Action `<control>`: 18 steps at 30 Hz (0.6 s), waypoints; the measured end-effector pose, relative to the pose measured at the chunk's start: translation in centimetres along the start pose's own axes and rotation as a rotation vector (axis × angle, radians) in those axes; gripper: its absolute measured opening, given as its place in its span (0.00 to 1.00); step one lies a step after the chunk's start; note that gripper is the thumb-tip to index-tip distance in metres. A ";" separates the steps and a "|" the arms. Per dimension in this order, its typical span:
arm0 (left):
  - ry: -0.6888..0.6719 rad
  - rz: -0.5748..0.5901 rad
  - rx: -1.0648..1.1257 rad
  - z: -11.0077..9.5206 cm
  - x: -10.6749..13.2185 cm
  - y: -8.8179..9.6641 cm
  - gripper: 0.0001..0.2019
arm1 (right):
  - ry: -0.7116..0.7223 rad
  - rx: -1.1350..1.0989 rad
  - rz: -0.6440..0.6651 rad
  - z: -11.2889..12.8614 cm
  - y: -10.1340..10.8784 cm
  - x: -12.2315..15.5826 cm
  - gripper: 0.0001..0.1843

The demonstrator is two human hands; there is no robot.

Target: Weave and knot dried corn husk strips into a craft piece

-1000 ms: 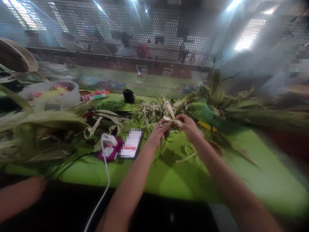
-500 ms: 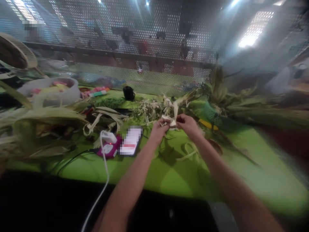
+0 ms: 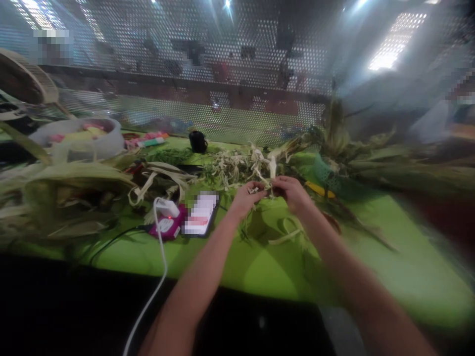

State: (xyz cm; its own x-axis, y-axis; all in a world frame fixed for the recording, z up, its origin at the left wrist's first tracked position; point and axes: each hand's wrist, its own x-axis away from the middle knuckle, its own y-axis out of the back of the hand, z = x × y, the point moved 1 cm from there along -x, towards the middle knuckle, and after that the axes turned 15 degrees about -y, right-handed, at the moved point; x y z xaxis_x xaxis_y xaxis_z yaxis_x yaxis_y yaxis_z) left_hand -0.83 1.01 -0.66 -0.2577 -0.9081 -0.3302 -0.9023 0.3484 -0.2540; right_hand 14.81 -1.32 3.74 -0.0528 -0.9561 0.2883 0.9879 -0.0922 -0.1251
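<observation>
Above the green table, my left hand (image 3: 248,198) and my right hand (image 3: 292,192) meet with fingertips almost together. Both pinch a pale leaf strip (image 3: 273,169), which looks like corn husk or palm leaf; its exact kind I cannot make out. One part of the strip stands up between the hands, and thin ends show at the left fingertips. Just behind lies a pile of pale knotted leaf pieces (image 3: 232,165). A loose curled strip (image 3: 285,236) rests on the table below my right hand.
A phone (image 3: 200,217) lies left of my forearms, beside a purple power strip (image 3: 168,225) with a white charger and cable (image 3: 163,257). Further back are a black mug (image 3: 198,142) and a white tub (image 3: 111,138). Leaves (image 3: 67,183) heap up at left, a green basket (image 3: 326,170) at right.
The pale strip has shifted between my fingertips: its broad folded part has narrowed, and the upright part stands slightly further right. Both hands stay in nearly the same place.
</observation>
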 end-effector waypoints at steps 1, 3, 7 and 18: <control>0.028 -0.001 0.041 -0.2 0.0 0.0 0.18 | 0.025 0.010 -0.007 0.0 0.1 0.0 0.17; 0.092 -0.029 0.160 -0.8 0.0 0.1 0.19 | 0.077 0.025 -0.026 0.1 0.3 -0.1 0.16; 0.156 -0.116 0.326 -1.7 -0.3 0.2 0.15 | 0.136 0.079 -0.129 0.5 0.9 -0.2 0.13; -0.029 -0.048 0.147 -0.6 -0.6 1.1 0.29 | 0.135 0.089 -0.078 1.0 1.7 -0.4 0.13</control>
State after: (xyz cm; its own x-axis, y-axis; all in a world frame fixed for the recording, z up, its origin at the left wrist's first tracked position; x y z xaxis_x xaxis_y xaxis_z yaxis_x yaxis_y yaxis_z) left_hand -1.88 1.83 -0.20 -0.2029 -0.9182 -0.3402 -0.8526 0.3365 -0.3998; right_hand 16.62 -0.77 4.37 -0.1426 -0.9763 0.1625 0.9887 -0.1480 -0.0216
